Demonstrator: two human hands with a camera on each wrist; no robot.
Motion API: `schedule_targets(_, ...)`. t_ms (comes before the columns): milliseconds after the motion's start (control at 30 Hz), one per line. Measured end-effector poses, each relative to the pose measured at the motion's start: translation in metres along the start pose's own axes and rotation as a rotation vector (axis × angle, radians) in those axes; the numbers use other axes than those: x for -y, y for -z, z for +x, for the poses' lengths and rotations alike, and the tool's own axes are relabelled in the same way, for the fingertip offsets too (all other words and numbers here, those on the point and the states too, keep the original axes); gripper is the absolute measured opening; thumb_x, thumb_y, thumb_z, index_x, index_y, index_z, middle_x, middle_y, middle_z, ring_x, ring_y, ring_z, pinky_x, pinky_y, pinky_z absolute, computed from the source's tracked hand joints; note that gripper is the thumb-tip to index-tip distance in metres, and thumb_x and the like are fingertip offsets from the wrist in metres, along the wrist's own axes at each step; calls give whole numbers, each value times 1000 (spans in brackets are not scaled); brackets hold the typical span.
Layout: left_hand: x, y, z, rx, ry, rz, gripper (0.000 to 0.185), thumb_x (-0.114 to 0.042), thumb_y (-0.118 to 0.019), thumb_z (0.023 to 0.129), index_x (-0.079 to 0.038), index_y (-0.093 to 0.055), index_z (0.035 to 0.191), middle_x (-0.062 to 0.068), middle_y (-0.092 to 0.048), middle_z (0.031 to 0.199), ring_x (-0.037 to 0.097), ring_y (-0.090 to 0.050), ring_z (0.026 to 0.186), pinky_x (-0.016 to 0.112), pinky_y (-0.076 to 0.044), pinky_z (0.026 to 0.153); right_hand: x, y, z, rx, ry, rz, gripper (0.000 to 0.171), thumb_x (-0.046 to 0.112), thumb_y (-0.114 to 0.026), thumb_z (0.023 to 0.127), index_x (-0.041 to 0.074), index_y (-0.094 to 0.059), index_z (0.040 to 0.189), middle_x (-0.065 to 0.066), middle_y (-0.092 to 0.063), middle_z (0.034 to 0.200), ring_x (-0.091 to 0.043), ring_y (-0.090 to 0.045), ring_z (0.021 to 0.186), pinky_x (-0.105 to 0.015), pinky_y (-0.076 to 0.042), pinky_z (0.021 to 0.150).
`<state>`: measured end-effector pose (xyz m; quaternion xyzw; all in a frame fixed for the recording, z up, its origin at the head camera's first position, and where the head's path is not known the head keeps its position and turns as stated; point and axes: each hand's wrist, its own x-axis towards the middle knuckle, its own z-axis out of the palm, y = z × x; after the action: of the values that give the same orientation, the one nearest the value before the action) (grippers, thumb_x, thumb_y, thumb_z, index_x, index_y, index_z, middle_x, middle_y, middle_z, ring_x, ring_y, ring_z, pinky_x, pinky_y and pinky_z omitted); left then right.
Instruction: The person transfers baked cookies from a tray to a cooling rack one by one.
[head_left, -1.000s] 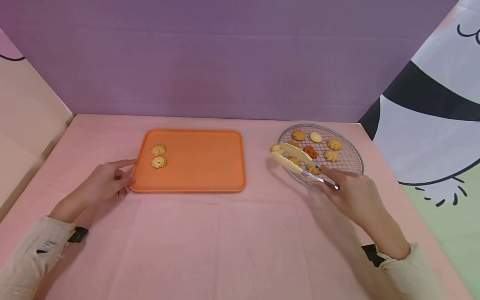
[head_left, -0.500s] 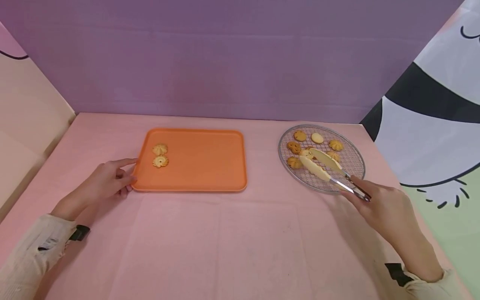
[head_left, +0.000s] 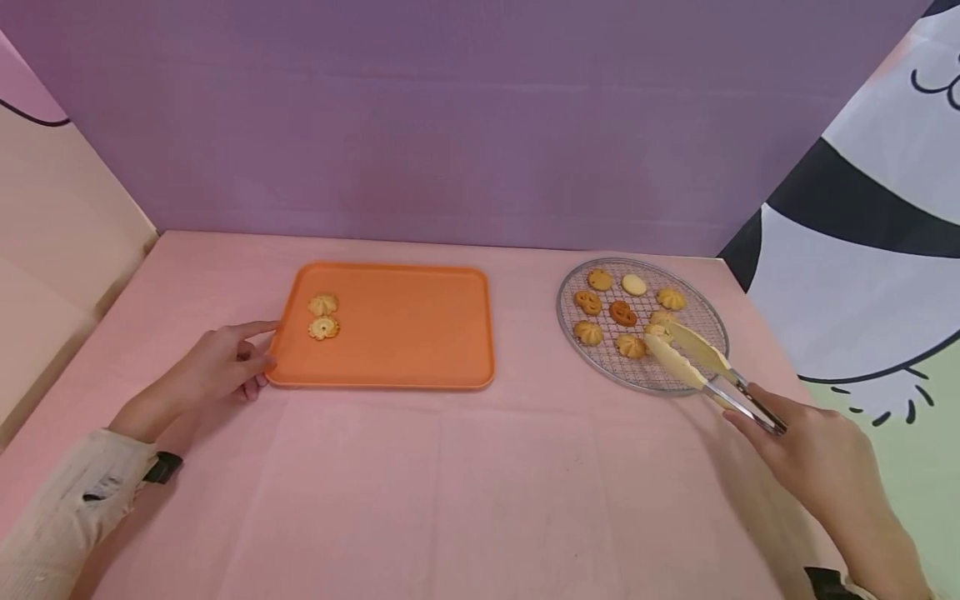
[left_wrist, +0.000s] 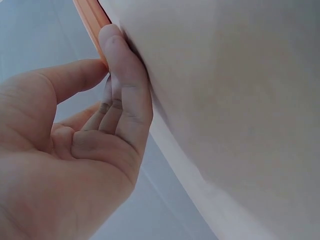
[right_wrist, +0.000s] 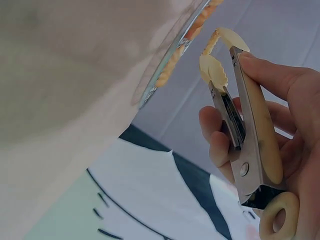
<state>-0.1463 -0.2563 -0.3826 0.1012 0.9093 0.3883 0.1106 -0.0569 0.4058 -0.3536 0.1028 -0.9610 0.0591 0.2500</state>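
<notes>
My left hand (head_left: 217,367) pinches the left edge of an orange tray (head_left: 405,325) between thumb and forefinger. Two flower-shaped cookies (head_left: 323,305) lie one in front of the other at the tray's left side. My right hand (head_left: 821,454) grips metal tongs (right_wrist: 250,120) with cream-coloured tips. A pale cookie (right_wrist: 211,42) is clamped between those tips, raised over the right front part of a round wire rack (head_left: 573,354). On the rack lie several cookies, among them two pretzel-shaped ones (head_left: 622,313) and a plain pale one (head_left: 633,285). The tongs partly cover a flower-shaped cookie behind them.
A purple backdrop (head_left: 420,150) rises behind the pink table (head_left: 450,483). To the right stands a panel with a cartoon drawing (head_left: 862,225), to the left a pale panel (head_left: 67,242). A strip of tabletop separates tray and rack.
My right hand has moved right and toward me with the tongs and the clamped cookie, from the rack's left edge to its right front part. The left hand stays at the tray.
</notes>
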Motion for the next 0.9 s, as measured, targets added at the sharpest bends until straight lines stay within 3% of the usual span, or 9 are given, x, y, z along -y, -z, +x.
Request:
schedule_targets(133, 0, 0, 0, 4, 6, 1, 64, -2, -64, 94, 8, -34, 149, 7, -65, 68, 22, -63, 53, 33, -56, 51, -6, -1, -4, 42, -28, -27, 46, 26, -83, 79, 0, -72, 115, 8, -31, 43, -14, -24, 43, -30, -18, 42)
schedule_targets(233, 0, 0, -1, 4, 1, 1, 64, -2, -65, 94, 9, -34, 149, 7, -65, 68, 22, -63, 53, 33, -56, 50, -8, -2, -3, 58, -29, -42, 45, 27, -83, 80, 0, -72, 115, 9, -25, 44, -13, -22, 43, -29, -16, 42)
schedule_targets(600, 1, 0, 1, 7, 2, -15, 65, -3, -66, 94, 9, -33, 149, 8, -65, 69, 21, -63, 54, 32, -56, 51, -11, -5, -2, 188, -107, -57, 51, 27, -83, 80, -5, -69, 117, 4, -29, 47, -15, -27, 44, -28, -19, 43)
schedule_targets(900, 1, 1, 1, 12, 0, -34, 65, -3, -65, 94, 8, -33, 150, 8, -65, 70, 21, -63, 54, 32, -56, 51, -11, -6, -1, 214, -125, -42, 51, 27, -82, 81, -7, -68, 118, 4, -27, 47, -14, -25, 44, -28, -18, 42)
